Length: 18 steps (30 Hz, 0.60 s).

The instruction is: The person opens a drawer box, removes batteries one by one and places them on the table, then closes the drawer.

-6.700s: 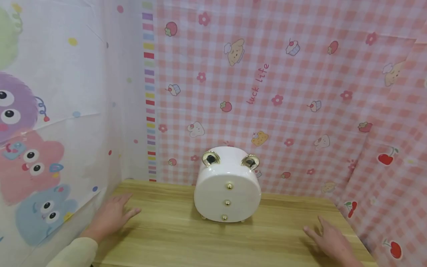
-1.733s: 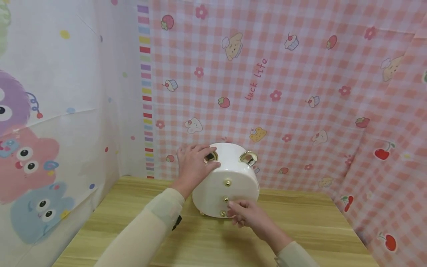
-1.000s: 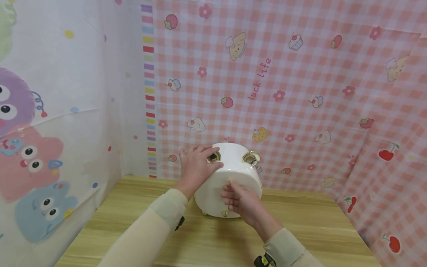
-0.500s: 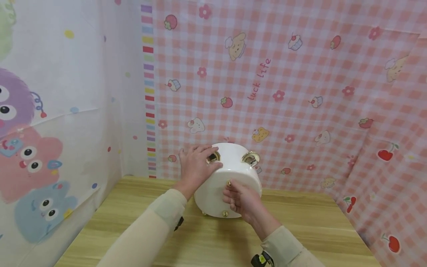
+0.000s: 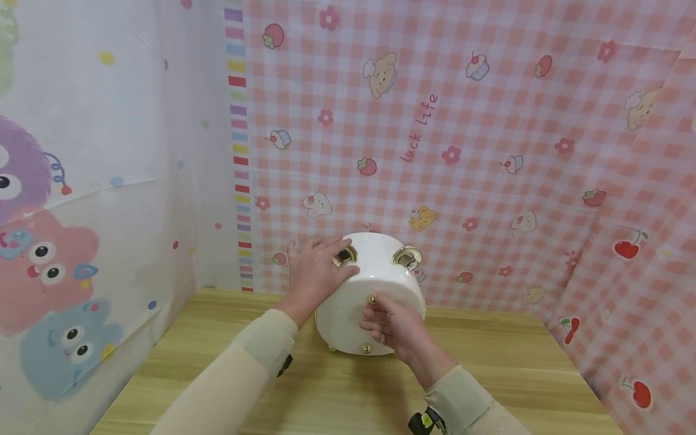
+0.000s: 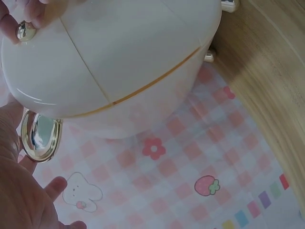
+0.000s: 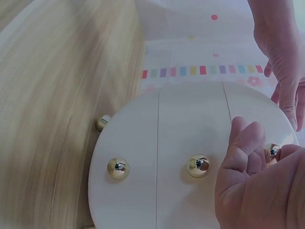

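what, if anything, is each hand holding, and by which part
The right hand pinches the white box by its top gold knob. The left hand spans the box's left gold ear; whether it grips there can't be told.

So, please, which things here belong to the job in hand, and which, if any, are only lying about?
Part of the job:
white box
top gold knob, pinched by the right grip
gold ear nearest the left grip

Only surroundings:
wooden table under the white box
pink checked cloth behind it

Soft lt, faint shdws, wrist pics duller
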Each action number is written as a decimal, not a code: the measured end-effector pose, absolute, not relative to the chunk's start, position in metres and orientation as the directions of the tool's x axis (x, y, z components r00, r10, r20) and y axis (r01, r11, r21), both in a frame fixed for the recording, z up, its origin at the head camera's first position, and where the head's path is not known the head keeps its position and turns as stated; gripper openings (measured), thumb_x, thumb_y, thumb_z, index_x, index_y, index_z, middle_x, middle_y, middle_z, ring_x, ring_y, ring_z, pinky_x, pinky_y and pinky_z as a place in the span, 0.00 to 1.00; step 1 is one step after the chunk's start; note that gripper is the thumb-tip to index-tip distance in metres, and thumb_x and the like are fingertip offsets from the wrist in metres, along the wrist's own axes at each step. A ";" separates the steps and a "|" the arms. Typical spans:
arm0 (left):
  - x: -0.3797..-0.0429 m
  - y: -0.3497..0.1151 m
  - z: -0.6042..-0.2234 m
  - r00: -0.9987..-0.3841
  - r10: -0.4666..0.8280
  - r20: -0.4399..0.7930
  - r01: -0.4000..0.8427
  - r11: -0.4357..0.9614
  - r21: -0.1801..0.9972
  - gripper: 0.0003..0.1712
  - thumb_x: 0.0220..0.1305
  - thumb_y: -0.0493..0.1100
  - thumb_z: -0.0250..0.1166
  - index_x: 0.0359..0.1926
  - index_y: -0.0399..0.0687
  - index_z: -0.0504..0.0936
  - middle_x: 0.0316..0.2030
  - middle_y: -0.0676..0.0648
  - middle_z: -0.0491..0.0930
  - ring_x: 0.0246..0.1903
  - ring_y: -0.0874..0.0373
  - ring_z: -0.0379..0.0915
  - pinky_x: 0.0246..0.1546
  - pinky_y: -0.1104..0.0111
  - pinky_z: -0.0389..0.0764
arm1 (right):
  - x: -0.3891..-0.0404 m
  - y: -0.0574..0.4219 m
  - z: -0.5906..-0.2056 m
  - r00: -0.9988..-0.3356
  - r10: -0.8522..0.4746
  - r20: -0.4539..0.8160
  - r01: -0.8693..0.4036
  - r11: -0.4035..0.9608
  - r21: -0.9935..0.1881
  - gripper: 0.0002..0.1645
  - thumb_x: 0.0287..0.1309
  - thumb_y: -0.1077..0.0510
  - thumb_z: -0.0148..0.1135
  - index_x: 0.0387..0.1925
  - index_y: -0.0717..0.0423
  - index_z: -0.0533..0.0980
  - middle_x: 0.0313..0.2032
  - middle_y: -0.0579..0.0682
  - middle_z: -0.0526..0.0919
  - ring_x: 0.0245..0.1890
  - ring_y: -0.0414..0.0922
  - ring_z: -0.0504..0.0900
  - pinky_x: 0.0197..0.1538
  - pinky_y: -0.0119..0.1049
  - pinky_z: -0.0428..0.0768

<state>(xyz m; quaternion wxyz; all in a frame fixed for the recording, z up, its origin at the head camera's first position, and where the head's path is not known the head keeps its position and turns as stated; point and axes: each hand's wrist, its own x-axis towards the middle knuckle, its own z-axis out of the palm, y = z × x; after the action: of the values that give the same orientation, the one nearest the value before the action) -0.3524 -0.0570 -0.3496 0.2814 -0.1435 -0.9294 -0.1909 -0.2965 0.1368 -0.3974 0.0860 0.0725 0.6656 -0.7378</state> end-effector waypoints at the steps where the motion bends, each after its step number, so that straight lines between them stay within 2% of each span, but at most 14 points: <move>1: -0.352 -0.057 -0.350 -0.803 0.158 0.575 0.376 0.883 0.281 0.37 0.64 0.70 0.72 0.72 0.69 0.79 0.73 0.55 0.78 0.73 0.44 0.72 0.78 0.28 0.53 | -0.296 0.137 -0.397 -0.974 -0.031 -0.224 0.226 -0.100 -0.969 0.29 0.76 0.39 0.61 0.55 0.63 0.81 0.33 0.43 0.91 0.34 0.39 0.91 0.33 0.26 0.82; 7: -0.351 -0.058 -0.347 -0.820 0.171 0.546 0.388 0.868 0.310 0.38 0.64 0.69 0.73 0.73 0.68 0.78 0.72 0.53 0.79 0.72 0.42 0.73 0.78 0.26 0.50 | -0.296 0.139 -0.397 -0.974 -0.039 -0.222 0.225 -0.105 -0.969 0.30 0.75 0.39 0.61 0.55 0.63 0.80 0.33 0.44 0.92 0.34 0.39 0.92 0.33 0.26 0.84; 18: -0.350 -0.063 -0.342 -0.857 0.220 0.466 0.387 0.872 0.300 0.41 0.66 0.70 0.70 0.77 0.70 0.73 0.77 0.55 0.73 0.71 0.40 0.75 0.78 0.28 0.55 | -0.295 0.140 -0.399 -0.973 -0.044 -0.225 0.229 -0.118 -0.966 0.26 0.76 0.42 0.59 0.51 0.62 0.81 0.32 0.44 0.91 0.33 0.40 0.92 0.33 0.27 0.84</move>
<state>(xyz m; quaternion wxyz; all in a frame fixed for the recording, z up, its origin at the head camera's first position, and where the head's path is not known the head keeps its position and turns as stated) -0.3503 -0.0632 -0.3422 0.2136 -0.1608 -0.9436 -0.1954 -0.2946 0.1397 -0.3991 0.0915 0.0704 0.6577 -0.7443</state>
